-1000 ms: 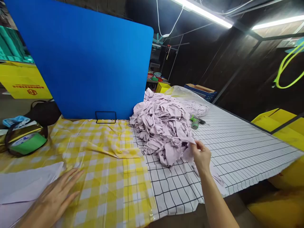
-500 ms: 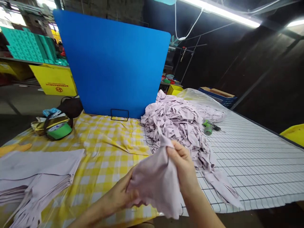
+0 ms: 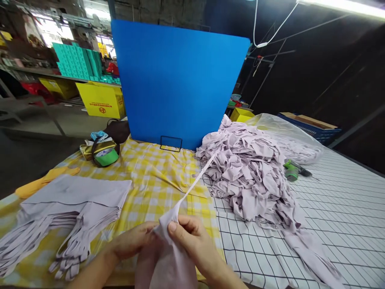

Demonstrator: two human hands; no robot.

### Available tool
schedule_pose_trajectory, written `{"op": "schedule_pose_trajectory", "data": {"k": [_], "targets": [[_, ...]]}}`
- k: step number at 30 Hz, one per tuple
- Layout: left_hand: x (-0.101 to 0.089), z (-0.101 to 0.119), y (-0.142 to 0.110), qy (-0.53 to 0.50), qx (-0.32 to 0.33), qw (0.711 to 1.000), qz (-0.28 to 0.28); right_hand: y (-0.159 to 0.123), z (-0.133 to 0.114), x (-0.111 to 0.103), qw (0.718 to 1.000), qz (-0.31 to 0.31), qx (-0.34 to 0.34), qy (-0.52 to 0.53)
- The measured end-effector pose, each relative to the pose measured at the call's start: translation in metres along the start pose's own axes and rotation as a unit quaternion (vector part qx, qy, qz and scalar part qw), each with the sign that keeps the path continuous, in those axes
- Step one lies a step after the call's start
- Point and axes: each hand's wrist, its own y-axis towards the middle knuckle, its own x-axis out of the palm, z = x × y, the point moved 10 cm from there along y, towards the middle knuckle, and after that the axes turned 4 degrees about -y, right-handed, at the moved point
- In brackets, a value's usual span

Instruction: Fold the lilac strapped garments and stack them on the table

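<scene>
Both my hands hold one pale lilac cloth piece [image 3: 168, 257] low at the table's front edge. My left hand [image 3: 132, 241] pinches its left side and my right hand [image 3: 192, 241] pinches its top with thumb and fingers. A thin strap [image 3: 198, 176] of the piece stretches up and right into the big heap of lilac cloth pieces [image 3: 249, 176] on the black-grid cloth. At the left, a flat stack of lilac pieces [image 3: 75, 200] with trailing straps lies on the yellow checked cloth [image 3: 150, 180].
A blue upright board [image 3: 177, 80] stands behind the heap. A green tape roll [image 3: 105, 156] and dark bag sit at back left. A green tool [image 3: 293, 170] and clear plastic bag [image 3: 285, 128] lie right of the heap. Yellow bins and teal boxes fill the background.
My right hand pulled a piece off the heap toward me, my left hand joined it, and both now grip it lower and closer, its strap drawn taut from the heap. The view swung left.
</scene>
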Motion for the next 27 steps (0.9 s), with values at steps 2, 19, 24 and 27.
{"op": "schedule_pose_trajectory", "data": {"k": [2,19,24,27], "targets": [[0.007,0.011,0.009,-0.126,0.013,0.992,-0.027,0.004,0.001,-0.003,0.993,0.026,-0.039,-0.104],[-0.019,0.104,0.087,0.084,0.075,0.991,0.074,0.083,-0.041,-0.147,0.729,0.22,-0.201,-0.617],[-0.063,0.108,0.082,0.257,0.09,0.935,0.229,0.119,-0.016,-0.158,0.709,0.08,-0.132,-0.688],[-0.086,0.105,0.082,0.3,0.073,0.908,0.282,0.111,-0.018,-0.154,0.717,0.07,-0.134,-0.681]]}}
